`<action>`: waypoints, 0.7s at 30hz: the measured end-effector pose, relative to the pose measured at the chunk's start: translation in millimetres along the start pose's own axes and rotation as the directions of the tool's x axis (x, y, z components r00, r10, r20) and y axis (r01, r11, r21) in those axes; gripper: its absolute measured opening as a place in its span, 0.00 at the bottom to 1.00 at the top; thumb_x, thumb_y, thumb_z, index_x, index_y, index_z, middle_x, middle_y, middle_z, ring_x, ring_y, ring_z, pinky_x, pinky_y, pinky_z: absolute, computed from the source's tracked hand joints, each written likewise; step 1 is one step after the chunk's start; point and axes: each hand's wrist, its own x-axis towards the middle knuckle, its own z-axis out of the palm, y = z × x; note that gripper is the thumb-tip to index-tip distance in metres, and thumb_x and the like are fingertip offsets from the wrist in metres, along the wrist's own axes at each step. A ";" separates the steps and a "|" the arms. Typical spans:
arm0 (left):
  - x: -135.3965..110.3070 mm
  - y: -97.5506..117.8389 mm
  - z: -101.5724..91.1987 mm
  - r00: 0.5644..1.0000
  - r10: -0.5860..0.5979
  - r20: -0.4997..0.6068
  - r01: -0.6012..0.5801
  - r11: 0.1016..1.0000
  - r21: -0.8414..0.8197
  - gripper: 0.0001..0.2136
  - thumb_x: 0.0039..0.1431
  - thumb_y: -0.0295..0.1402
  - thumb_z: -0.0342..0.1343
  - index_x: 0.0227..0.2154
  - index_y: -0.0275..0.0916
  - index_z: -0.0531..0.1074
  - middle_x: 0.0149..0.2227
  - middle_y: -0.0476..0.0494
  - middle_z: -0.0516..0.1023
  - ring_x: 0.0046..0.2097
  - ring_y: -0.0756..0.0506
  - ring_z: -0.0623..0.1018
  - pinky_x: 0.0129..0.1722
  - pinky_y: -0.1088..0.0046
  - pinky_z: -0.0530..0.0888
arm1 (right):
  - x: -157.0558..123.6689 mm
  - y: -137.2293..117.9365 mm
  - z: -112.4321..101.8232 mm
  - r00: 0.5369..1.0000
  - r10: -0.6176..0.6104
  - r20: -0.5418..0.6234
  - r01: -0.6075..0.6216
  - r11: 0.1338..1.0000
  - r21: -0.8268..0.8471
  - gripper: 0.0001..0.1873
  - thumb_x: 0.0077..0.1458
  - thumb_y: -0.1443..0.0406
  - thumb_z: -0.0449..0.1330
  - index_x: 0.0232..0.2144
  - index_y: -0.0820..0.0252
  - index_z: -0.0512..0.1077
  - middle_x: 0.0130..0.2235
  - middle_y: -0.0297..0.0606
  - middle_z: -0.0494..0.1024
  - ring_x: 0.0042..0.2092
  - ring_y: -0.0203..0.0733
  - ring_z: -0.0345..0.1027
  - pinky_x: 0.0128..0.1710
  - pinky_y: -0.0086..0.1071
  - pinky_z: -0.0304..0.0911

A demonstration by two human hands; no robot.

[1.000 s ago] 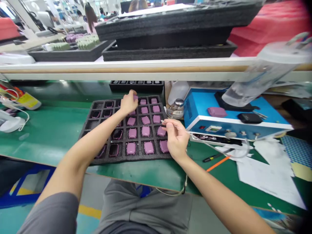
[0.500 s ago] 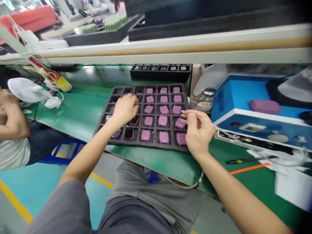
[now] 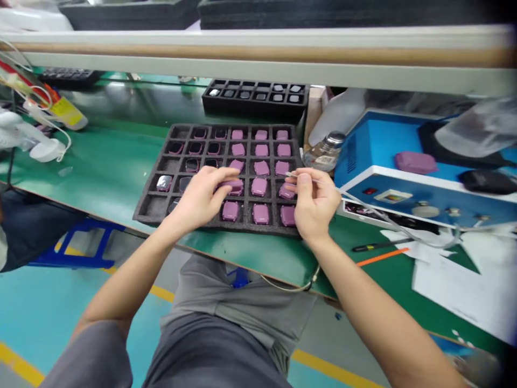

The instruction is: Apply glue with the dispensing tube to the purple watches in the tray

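A dark foam tray (image 3: 150, 209) holds rows of purple watch cases (image 3: 260, 214) on the right and dark-faced watch cases (image 3: 196, 148) on the left. My left hand (image 3: 202, 199) is over the tray, thumb and fingers closed around a purple watch case (image 3: 235, 187) in its compartment. Beside the tray's right edge, my right hand (image 3: 317, 205) pinches a thin clear tube (image 3: 363, 203). The tube's pale tip (image 3: 289, 174) points left, just over the rightmost column of cases. My left palm and wrist hide some lower-left compartments.
A blue machine (image 3: 388, 161) stands at right with a purple piece (image 3: 416, 162) on top. Near it are a glass bottle (image 3: 325, 153), a black pen (image 3: 375, 246), an orange stick (image 3: 383, 257) and papers (image 3: 456, 285). A smaller black tray (image 3: 254, 105) lies behind. A shelf beam (image 3: 258, 67) crosses above.
My left hand has moved right, from the dark-faced cases to a purple one. My right hand keeps its pinch on the tube. The view has shifted right and down.
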 end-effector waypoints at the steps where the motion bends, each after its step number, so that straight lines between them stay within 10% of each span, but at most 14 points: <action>1: 15.6 1.2 9.5 1.000 0.009 0.012 -0.007 0.988 -0.155 0.16 0.63 0.29 0.57 0.52 0.39 0.78 0.53 0.38 0.82 0.56 0.39 0.79 0.59 0.60 0.73 | 0.9 0.7 0.5 1.000 -0.007 -0.012 0.007 1.000 0.005 0.18 0.65 0.50 0.63 0.40 0.60 0.76 0.38 0.39 0.80 0.38 0.40 0.80 0.37 0.34 0.79; 8: 84.9 8.1 78.5 0.968 -0.156 0.194 0.247 0.702 -0.668 0.23 0.50 0.27 0.67 0.51 0.32 0.77 0.41 0.40 0.82 0.37 0.47 0.81 0.43 0.67 0.79 | 10.1 5.9 -0.4 0.996 -0.085 -0.027 0.084 0.995 -0.061 0.15 0.69 0.53 0.59 0.41 0.58 0.77 0.42 0.41 0.81 0.44 0.42 0.77 0.49 0.39 0.76; 21: 72.8 6.7 89.7 0.973 -0.201 0.112 0.202 0.510 -0.836 0.22 0.49 0.34 0.71 0.48 0.39 0.75 0.47 0.44 0.81 0.47 0.45 0.82 0.49 0.68 0.81 | 8.5 0.3 -1.8 0.997 -0.071 -0.008 0.070 0.993 -0.091 0.14 0.69 0.54 0.60 0.41 0.56 0.77 0.42 0.39 0.81 0.44 0.43 0.78 0.49 0.40 0.78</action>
